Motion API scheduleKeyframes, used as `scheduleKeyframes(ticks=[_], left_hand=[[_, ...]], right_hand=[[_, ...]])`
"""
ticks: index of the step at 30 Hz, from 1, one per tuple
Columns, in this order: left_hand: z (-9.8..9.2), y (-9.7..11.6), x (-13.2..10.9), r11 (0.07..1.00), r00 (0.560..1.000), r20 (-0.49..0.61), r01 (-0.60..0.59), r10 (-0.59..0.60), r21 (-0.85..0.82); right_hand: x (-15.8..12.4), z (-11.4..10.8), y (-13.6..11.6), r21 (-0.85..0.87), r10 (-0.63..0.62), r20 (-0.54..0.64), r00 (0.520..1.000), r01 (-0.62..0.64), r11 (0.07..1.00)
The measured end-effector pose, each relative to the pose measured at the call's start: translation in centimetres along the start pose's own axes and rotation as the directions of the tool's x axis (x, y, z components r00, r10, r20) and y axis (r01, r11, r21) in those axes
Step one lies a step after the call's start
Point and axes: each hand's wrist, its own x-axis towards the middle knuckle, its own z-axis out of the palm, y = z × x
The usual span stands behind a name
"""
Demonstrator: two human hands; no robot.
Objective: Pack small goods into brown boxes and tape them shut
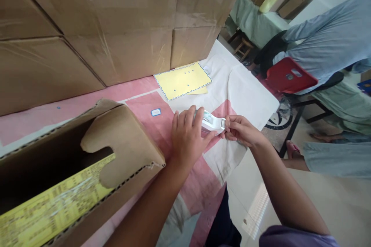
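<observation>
A small white tape dispenser (215, 122) with a green-marked roll is held just above the cloth-covered table. My left hand (189, 134) is closed around its rear, fingers over the far side and thumb along the near side. At the cutter end, my right hand (242, 129) pinches what looks like the free end of the tape; its fingertips partly hide it. Beyond my left hand lie a yellow sheet (185, 81) with a scalloped blue border and a small white label (155, 112) edged in blue.
An open cardboard box (136, 139) with yellow printed paper (58, 204) inside stands at left. Stacked taped cartons (130, 54) wall off the table's back. At right, a person in a light blue shirt (333, 38) sits on a red chair (291, 75).
</observation>
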Motion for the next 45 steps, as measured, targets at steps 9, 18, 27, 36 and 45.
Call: scheduleKeyframes(ticks=[9, 18, 27, 36, 45], left_hand=[[0.2, 0.0, 0.0, 1.000, 1.000, -0.024, 0.008, -0.008, -0.004], [0.3, 0.0, -0.1, 1.000, 1.000, -0.022, -0.004, 0.004, 0.012], [-6.1, 3.6, -3.0, 0.911, 0.970, -0.207, -0.196, 0.126, -0.363], [-16.2, 4.4, -11.0, 0.857, 0.949, -0.313, -0.199, 0.047, -0.476], [-20.4, 1.4, -13.7, 0.819, 0.823, -0.445, 0.040, -0.352, -0.573]], right_hand=[[-0.1, -0.4, 0.4, -0.048, 0.002, 0.019, 1.000, -0.001, 0.999], [-2.0, 0.8, 1.2, -0.078, -0.274, -0.099, 0.957, 0.267, 0.961], [-9.7, 7.3, -2.5, -0.545, -0.628, 0.097, 0.772, 0.569, 0.616], [-14.0, 16.2, -4.1, -0.568, -0.646, 0.500, 0.577, 0.782, 0.259], [-4.2, 21.5, -8.0, -0.617, -0.730, 0.599, 0.329, 0.770, -0.160]])
